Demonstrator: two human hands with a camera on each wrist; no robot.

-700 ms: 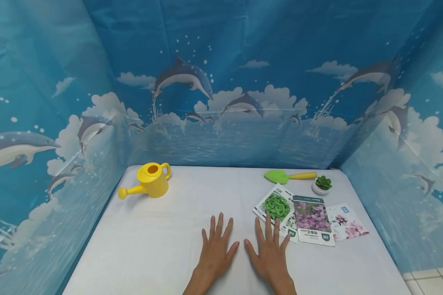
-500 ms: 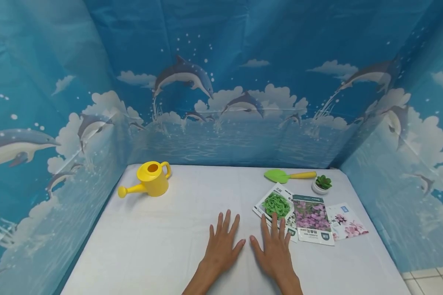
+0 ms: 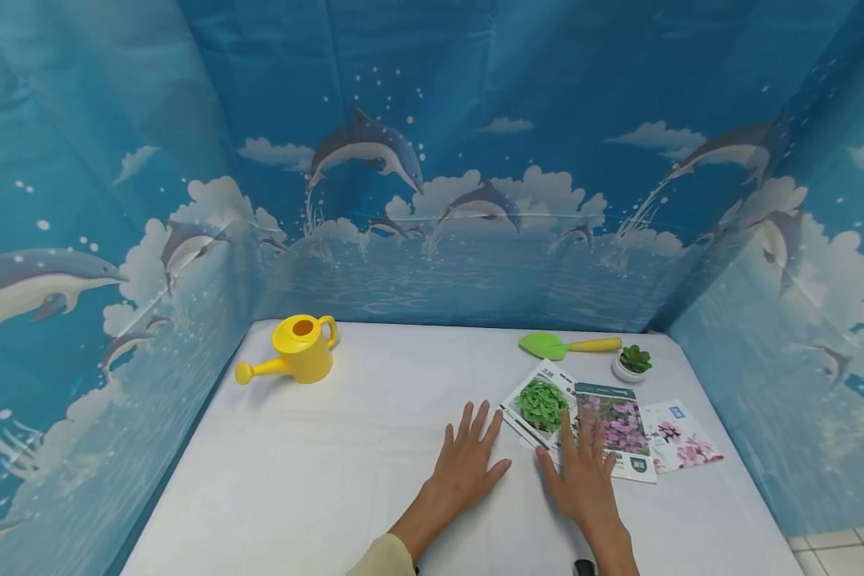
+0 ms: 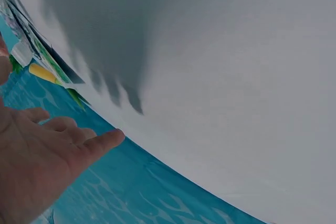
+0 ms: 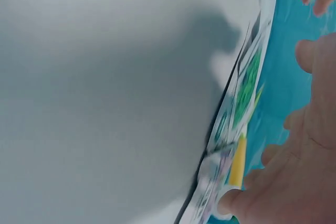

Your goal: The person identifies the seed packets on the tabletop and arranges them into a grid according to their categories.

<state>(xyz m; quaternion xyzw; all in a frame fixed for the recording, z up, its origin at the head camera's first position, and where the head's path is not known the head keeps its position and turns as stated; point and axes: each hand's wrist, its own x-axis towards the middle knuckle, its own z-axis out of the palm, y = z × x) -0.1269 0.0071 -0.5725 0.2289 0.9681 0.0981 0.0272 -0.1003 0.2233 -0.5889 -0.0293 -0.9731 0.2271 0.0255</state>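
My left hand (image 3: 466, 464) is held above the white table with fingers spread and straight, holding nothing. A shadow lies below it in the left wrist view. Beside it on the right, my right hand (image 3: 583, 484) is also spread and holds nothing. Its fingertips overlap the lower edges of the seed packets in the head view. One packet shows green leaves (image 3: 542, 404), another purple flowers (image 3: 622, 428), and one at the far right has pink blossoms (image 3: 680, 436). In the right wrist view the palm (image 5: 299, 166) stays raised over the table.
A green trowel with a yellow handle (image 3: 594, 345) lies behind the packets, near a small potted succulent (image 3: 630, 364). At the back left stands a yellow watering can (image 3: 306, 356). Blue dolphin-print curtains (image 3: 432, 272) enclose the table (image 3: 317, 480) at the back and sides.
Both hands have moved right, the right one now overlapping the purple-flower packet. More of the left forearm shows, with a light sleeve. The objects stay where they were.
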